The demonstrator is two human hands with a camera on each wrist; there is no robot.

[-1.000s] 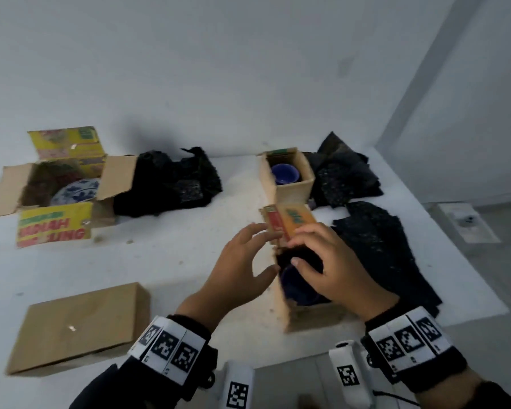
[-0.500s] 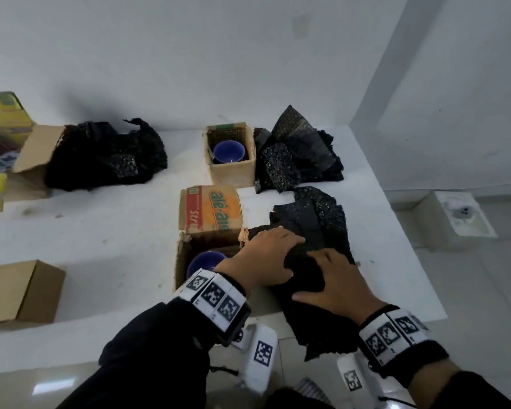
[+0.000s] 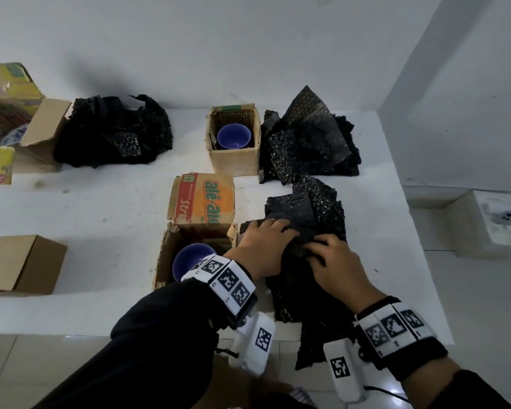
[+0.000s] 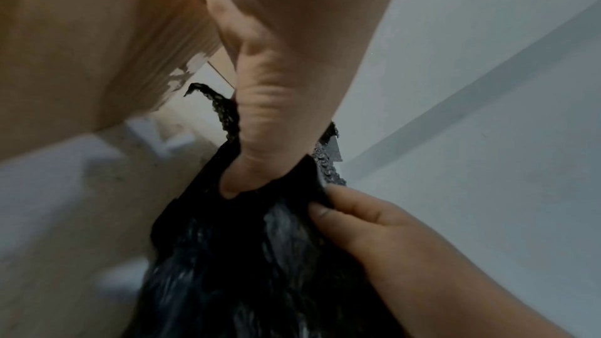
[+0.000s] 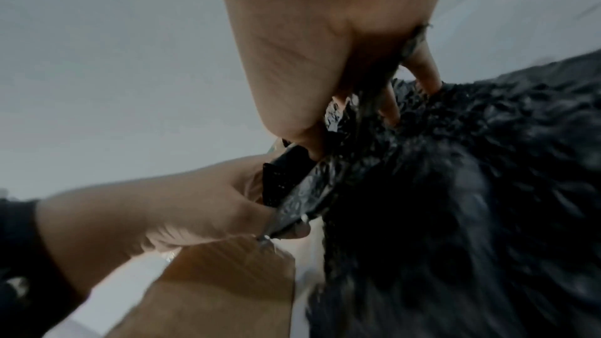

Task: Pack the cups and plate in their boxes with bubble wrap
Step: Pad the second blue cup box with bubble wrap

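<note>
A black bubble wrap sheet [image 3: 310, 208] lies at the table's right front, hanging over the edge. My left hand [image 3: 273, 231] and right hand [image 3: 317, 249] both grip its near-left part; the left wrist view shows my thumb pressed into the bubble wrap [image 4: 247, 253]. The right wrist view shows both hands pinching a fold of the bubble wrap [image 5: 455, 189]. Just left of the hands stands an open cardboard box [image 3: 164, 261] with a blue cup [image 3: 189, 258] inside. A second blue cup [image 3: 233, 137] sits in a small box [image 3: 236, 162] farther back. A patterned plate [image 3: 12, 134] shows in the far-left box.
Two more black bubble wrap piles lie at the back, one left [image 3: 112, 134] and one right [image 3: 307, 137]. A closed brown box [image 3: 18, 264] sits at the front left. The table's front edge [image 3: 71, 329] runs under my forearms; the tiled floor is beyond the right edge.
My hands left the near box's flap and moved right onto the bubble wrap sheet. Over the last half second the fingers have curled and bunched it.
</note>
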